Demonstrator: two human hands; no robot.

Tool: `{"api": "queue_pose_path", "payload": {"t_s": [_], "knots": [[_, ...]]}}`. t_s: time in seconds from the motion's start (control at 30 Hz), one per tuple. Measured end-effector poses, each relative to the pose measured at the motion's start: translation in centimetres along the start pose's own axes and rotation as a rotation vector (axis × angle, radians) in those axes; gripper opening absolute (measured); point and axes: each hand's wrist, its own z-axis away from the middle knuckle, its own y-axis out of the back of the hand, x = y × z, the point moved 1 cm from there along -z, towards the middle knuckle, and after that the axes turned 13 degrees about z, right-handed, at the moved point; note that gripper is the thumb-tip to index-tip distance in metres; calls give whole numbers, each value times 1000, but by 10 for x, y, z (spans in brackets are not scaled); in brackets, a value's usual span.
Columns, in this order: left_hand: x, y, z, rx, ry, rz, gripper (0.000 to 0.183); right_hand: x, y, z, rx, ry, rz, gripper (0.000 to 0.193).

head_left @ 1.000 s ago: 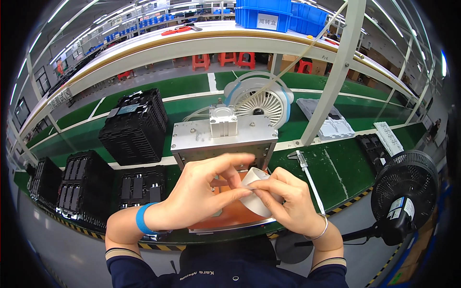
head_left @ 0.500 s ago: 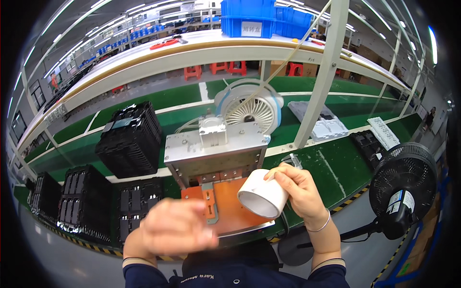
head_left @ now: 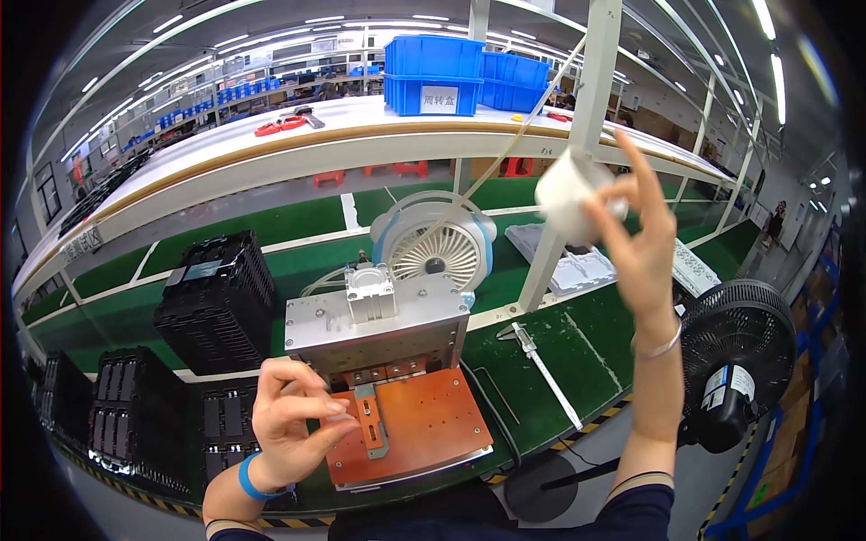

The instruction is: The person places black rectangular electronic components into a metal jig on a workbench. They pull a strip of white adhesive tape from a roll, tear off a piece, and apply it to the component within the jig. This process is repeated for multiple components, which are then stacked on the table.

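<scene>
My right hand (head_left: pixel 645 239) is raised at the right, in front of the white post. It grips a roll of white tape (head_left: pixel 566 194) between thumb and fingers, with the forefinger pointing up; the roll is smeared by motion. Lower down, my left hand (head_left: pixel 293 419) hovers at the left edge of an orange plate (head_left: pixel 428 419), thumb and forefinger pinched together. Whatever may be between those fingertips is too small to name. On the plate lies a slotted metal strip (head_left: pixel 372 428), beside the left fingertips. Behind the plate stands a silver metal fixture (head_left: pixel 316 326) with a block on top.
A caliper (head_left: pixel 546 374) and a thin bent rod (head_left: pixel 496 395) lie right of the plate. Stacked black trays (head_left: pixel 216 307) stand at the left. A white fan (head_left: pixel 437 252) sits behind the fixture, a black fan (head_left: pixel 740 352) at right. A post (head_left: pixel 546 270) rises nearby; blue bins (head_left: pixel 433 77) top the shelf.
My right hand has lifted the roll of tape up and to the right, away from the plate. The left hand has turned into a pinch near the plate's left edge. The view has shifted.
</scene>
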Motion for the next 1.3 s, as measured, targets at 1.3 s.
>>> {"api": "queue_pose_path", "payload": {"t_s": [1.3], "knots": [[0,8,3,153,320,172,30,-122,-123,121,-863,-605,-1333,30]]}}
